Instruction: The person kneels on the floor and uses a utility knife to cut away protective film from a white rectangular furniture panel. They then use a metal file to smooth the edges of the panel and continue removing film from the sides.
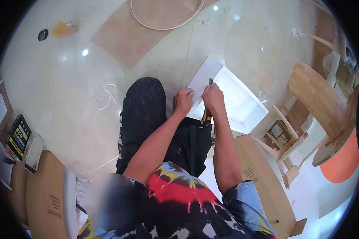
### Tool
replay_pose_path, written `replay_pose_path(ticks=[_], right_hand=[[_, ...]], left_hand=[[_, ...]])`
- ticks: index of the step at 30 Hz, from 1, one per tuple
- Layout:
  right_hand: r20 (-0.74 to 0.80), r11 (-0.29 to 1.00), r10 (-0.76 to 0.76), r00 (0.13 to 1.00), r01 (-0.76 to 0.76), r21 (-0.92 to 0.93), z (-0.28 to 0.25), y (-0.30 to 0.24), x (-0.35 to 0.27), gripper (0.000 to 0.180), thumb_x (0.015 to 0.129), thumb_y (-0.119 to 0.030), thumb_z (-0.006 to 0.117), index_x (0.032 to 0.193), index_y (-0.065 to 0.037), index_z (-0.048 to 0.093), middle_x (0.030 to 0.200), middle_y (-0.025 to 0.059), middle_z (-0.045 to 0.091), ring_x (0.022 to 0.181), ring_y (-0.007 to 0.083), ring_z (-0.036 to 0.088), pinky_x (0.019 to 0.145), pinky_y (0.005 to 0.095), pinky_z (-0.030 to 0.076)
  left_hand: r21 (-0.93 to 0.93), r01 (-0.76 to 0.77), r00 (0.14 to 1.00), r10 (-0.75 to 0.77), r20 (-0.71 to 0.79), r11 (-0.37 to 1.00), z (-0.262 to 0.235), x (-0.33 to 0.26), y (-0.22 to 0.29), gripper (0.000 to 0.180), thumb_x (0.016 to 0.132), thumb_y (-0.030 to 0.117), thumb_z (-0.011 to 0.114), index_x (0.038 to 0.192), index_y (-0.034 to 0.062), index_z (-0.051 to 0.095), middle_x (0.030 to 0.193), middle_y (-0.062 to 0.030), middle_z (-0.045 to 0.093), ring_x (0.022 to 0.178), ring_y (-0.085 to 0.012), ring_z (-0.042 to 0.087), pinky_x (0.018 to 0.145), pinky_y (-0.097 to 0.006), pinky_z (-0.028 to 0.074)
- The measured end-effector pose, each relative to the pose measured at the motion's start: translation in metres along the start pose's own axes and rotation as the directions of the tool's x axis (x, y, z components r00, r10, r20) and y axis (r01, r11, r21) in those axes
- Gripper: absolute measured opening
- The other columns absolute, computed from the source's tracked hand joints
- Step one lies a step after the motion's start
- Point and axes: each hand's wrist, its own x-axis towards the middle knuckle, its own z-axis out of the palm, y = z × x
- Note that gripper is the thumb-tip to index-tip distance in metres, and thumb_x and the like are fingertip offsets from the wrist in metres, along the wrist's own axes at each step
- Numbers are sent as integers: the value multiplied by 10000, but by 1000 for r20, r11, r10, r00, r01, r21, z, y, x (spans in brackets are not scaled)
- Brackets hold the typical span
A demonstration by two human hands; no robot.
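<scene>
My right hand (pixel 214 97) is closed around a utility knife (pixel 206 117). Its black and yellow handle sticks out below my fist, and the blade (pixel 210 81) shows above it. In front of me a shallow white box (pixel 257 104) lies tilted, its hollow side up and one long side panel toward my left. My left hand (pixel 183 101) is closed on the near left edge of that box, fingers curled at the panel. A thin pale line runs between both hands; I cannot tell whether it is a strip or an edge. The box rests close to my dark-trousered knees.
Wooden chair parts (pixel 319 99) and an orange round seat (pixel 341 159) stand at the right. Cardboard boxes (pixel 263 179) flank me on both sides. Far off lie a brown sheet (pixel 123 36) and a jar (pixel 66 29). White cord (pixel 106 96) lies on the floor at left.
</scene>
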Motion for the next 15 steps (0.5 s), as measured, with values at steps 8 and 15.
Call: replay_pose_path(ticks=[8,15], right_hand=[[-38,999,4,999,-3,36,1,-3,-21,282,965,-210,470,986,56,561,892,360,651,888,526,643,816,553,508],[-18,1000,-27,999,28,7,10,4,-26,283,965,-198,487,951,71,573,889,363,645,875,532,635,786,568,505]], left_hand=[[-20,17,1000,-17,1,1000,-1,-7,-4,182,881,193,647,981,69,734,1006,-164,701,958,-386,659,829,-452,507],[46,130,991,-130,-5,990,-6,-13,-6,199,888,204,640,1003,74,737,992,-166,709,962,-361,673,838,-433,510]])
